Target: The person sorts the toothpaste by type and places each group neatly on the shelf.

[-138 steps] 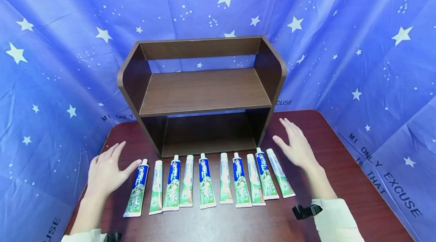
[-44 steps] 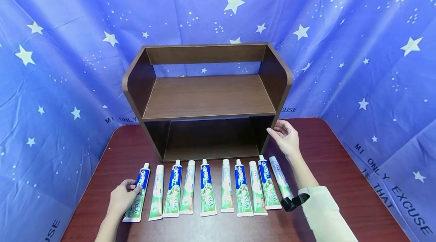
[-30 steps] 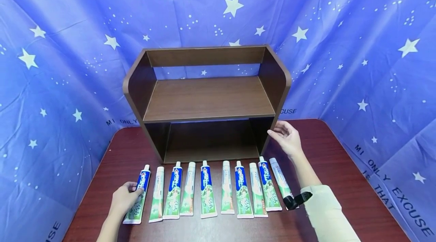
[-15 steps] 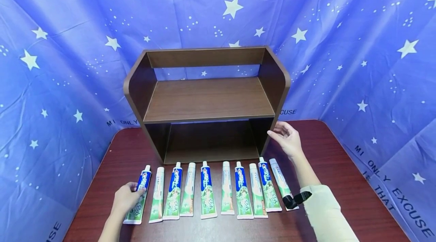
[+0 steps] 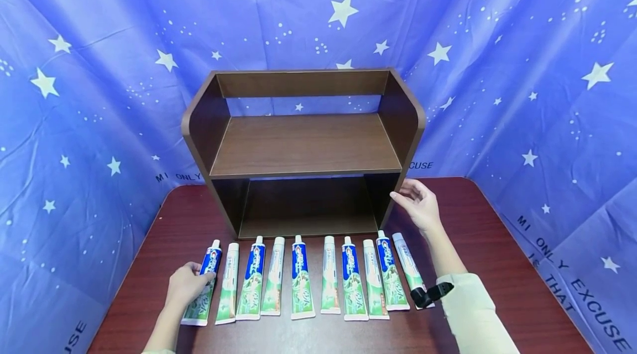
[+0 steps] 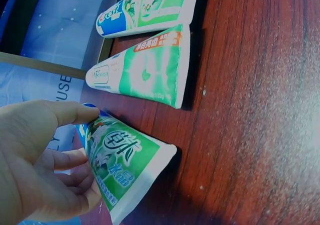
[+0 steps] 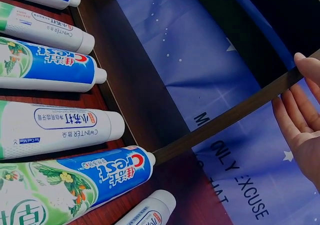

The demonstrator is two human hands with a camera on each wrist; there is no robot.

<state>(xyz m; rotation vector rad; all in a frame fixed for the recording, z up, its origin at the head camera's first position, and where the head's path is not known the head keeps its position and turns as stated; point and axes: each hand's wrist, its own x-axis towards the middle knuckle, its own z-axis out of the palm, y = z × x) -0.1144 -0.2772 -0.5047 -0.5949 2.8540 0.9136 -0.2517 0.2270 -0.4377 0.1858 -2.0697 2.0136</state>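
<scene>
At the left end of a row of toothpaste tubes, my left hand (image 5: pixel 183 287) holds a blue-and-green toothpaste tube (image 5: pixel 198 310) between thumb and fingers. The left wrist view shows the thumb on the printed face of that tube (image 6: pixel 120 160) and the fingers along its far edge; its flat end points toward the camera side. A two-tier brown wooden shelf (image 5: pixel 306 144) stands behind the row. My right hand (image 5: pixel 422 209) grips its right side panel: in the right wrist view the thumb lies at the front edge of the panel (image 7: pixel 235 112), with the fingers on the outer side.
Several more tubes lie side by side before the shelf, blue-and-green Crest ones (image 5: pixel 302 287) mixed with white-and-green ones (image 5: pixel 330 282). They rest on a dark red wooden table (image 5: pixel 478 232). A blue star-patterned cloth (image 5: pixel 278 11) hangs around the back and sides.
Both hands were spread and apart from things at first. The left has since come onto the leftmost tube and the right onto the shelf's side panel. Over the last second they barely move.
</scene>
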